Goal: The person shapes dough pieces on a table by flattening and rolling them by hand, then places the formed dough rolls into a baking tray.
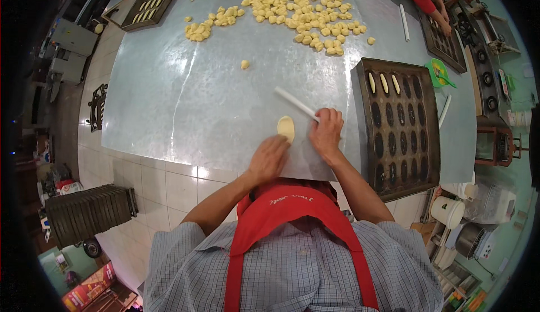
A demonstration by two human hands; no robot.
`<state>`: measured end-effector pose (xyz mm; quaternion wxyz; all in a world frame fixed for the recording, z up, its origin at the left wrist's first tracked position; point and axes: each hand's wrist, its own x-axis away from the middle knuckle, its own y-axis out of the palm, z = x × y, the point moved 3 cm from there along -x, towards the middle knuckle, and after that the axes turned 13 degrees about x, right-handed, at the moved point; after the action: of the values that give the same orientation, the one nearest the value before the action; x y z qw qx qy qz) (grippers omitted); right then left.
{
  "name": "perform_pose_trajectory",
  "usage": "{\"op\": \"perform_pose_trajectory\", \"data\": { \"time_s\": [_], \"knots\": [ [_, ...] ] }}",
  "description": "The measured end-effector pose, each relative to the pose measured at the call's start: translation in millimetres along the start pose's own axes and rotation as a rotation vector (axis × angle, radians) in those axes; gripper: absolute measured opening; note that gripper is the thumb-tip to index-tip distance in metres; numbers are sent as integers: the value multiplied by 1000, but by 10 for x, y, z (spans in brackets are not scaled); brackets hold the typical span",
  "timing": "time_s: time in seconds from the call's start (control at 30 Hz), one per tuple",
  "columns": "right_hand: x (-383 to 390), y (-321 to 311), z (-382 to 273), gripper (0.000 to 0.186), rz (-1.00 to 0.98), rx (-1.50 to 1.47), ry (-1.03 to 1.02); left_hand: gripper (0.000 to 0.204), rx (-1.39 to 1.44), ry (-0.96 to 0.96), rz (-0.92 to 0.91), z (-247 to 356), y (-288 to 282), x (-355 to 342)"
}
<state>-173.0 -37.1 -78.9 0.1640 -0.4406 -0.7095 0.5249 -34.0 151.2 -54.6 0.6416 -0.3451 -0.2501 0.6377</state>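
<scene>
On the metal table [152, 104], my right hand [326, 135] grips the near end of a thin white rolling rod [292, 101], angled toward the upper left. Just left of it lies a flattened oval of pale dough [286, 125]. My left hand [269, 157] is at the oval's near edge, fingertips over it; they are slightly blurred, so their grip is unclear. A single dough ball [245, 64] sits farther off. To the right, a dark molded baking pan [373, 64] holds several pale dough strips in its top row, with dark hollows elsewhere.
Many dough balls [292, 8] cover the back middle. A filled tray [135, 19] is at back left. At back right, a co-worker's hands [441, 22] are over another pan [453, 59], near a green container [436, 73]. Loose white rods [404, 22] lie nearby. Dark stacked pans [87, 211] stand lower left.
</scene>
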Motion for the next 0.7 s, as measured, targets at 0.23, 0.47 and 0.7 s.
{"op": "perform_pose_trajectory", "data": {
  "time_s": [0.23,0.47,0.7],
  "knots": [
    [308,54,-360,48,43,6,-465,60,115,-51,295,-231,-11,-152],
    [-161,171,-686,18,-269,165,-391,50,55,-34,181,56,-107,39],
    [558,159,-1045,76,-186,84,-414,25,71,-316,527,-1152,-926,220]
  ]
}}
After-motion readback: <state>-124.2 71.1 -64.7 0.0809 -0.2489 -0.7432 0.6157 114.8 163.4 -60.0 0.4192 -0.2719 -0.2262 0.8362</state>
